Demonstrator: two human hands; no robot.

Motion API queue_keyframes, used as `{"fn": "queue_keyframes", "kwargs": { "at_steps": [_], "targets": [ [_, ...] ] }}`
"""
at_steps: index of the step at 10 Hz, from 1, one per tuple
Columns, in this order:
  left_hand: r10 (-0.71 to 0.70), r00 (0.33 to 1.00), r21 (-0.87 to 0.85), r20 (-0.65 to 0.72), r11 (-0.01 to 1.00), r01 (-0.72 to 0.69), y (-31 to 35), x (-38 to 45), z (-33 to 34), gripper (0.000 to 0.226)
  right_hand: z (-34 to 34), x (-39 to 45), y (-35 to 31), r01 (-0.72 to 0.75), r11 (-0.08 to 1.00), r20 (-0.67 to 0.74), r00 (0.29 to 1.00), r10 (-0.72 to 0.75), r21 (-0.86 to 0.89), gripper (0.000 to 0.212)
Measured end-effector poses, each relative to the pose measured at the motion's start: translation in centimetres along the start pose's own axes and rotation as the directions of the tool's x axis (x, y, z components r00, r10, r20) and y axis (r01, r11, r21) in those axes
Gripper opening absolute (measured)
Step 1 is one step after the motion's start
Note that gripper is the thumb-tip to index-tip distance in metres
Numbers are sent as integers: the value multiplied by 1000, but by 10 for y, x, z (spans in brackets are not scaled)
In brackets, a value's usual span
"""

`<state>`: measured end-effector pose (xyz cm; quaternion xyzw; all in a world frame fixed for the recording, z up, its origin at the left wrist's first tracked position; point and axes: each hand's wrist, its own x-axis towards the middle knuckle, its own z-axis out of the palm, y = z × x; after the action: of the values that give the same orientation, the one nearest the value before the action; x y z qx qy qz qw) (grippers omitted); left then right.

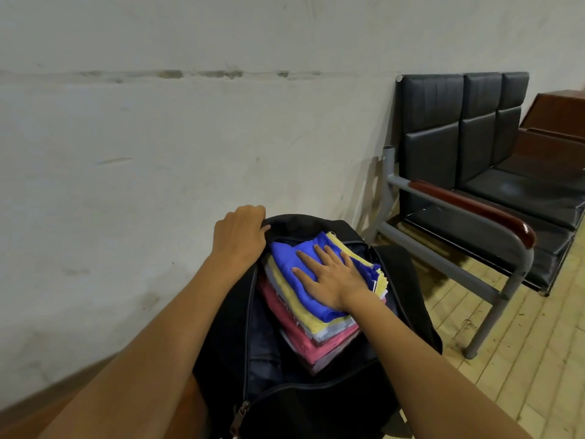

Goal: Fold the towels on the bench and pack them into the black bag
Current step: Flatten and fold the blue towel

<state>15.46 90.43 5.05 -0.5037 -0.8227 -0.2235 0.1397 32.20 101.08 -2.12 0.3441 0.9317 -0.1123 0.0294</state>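
Pressing flat with the open right hand (pixel 329 282) on a stack of folded blue, yellow, grey and pink towels (pixel 304 315) inside the unzipped black fabric bag (pixel 228 343), apparently settling them, while gripping the bag's far rim with the left hand (pixel 239 236).

Black bag (pixel 221 337) holds folded towel stack (pixel 304 324); blue towel (pixel 294 258) topmost; bench (pixel 493 198) on plank floor (pixel 522 359).
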Motion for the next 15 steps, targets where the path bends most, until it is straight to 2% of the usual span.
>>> {"fn": "queue_keyframes", "kwargs": {
  "at_steps": [1, 2, 3, 4, 5, 7, 8, 9, 10, 11, 12, 13, 14, 15],
  "targets": [
    [31, 999, 39, -28, 999, -30, -3, -9, 5, 15, 2, 0, 0, 1, 1000, -10, 1000, -1, -5, 65],
    [185, 981, 279, -56, 946, -163, 8, -27, 9, 32, 3, 1, 0, -6, 1000, -9, 1000, 6, -6, 66],
    [217, 975, 400, 50, 890, -219, 27, -63, 16, 31, 3, 1, -1, -16, 1000, -11, 1000, 16, -13, 66],
    [62, 977, 543, 202, 824, -164, 23, -84, 23, 40, 4, 1, -1, -15, 1000, -14, 1000, 15, -10, 66],
    [-23, 962, 598, 272, 787, -150, 9, -84, 16, 45, 4, 1, -1, -12, 1000, -9, 1000, 12, -19, 66],
    [-116, 891, 644, 440, 732, -223, 5, -82, 11, 21, 5, 2, -1, -12, 1000, -9, 1000, 12, -29, 66],
    [-137, 857, 707, 496, 636, -307, 7, -85, 15, 9, 5, 1, -1, -16, 999, -9, 1000, 15, -31, 66],
    [-176, 833, 755, 525, 549, -359, 5, -87, 19, 14, 6, 1, -1, -12, 999, -11, 1000, 12, -35, 66],
    [-203, 810, 751, 550, 545, -372, 2, -85, 24, 14, 6, 2, -1, -12, 999, -12, 1000, 11, -35, 67],
    [-184, 842, 668, 506, 701, -249, -3, -79, 21, 14, 6, 2, -1, -12, 999, -11, 1000, 12, -33, 66],
    [-137, 904, 404, 405, 914, -43, -4, -69, 4, 11, 6, 2, -2, -11, 1000, -15, 1000, 10, -25, 66],
    [-190, 946, -23, 262, 979, 203, -6, -59, -28, 17, 7, 3, -4, -7, 1000, -20, 1000, 7, -27, 66],
    [-303, 936, -473, 177, 808, 351, -8, -59, -45, 14, 7, 2, -4, -6, 1000, -21, 1000, 6, -29, 66],
    [-524, 806, -785, 274, 362, 503, -8, -58, -39, 21, 7, 1, -3, -8, 1000, -26, 1000, 7, -29, 65]
  ]
}}
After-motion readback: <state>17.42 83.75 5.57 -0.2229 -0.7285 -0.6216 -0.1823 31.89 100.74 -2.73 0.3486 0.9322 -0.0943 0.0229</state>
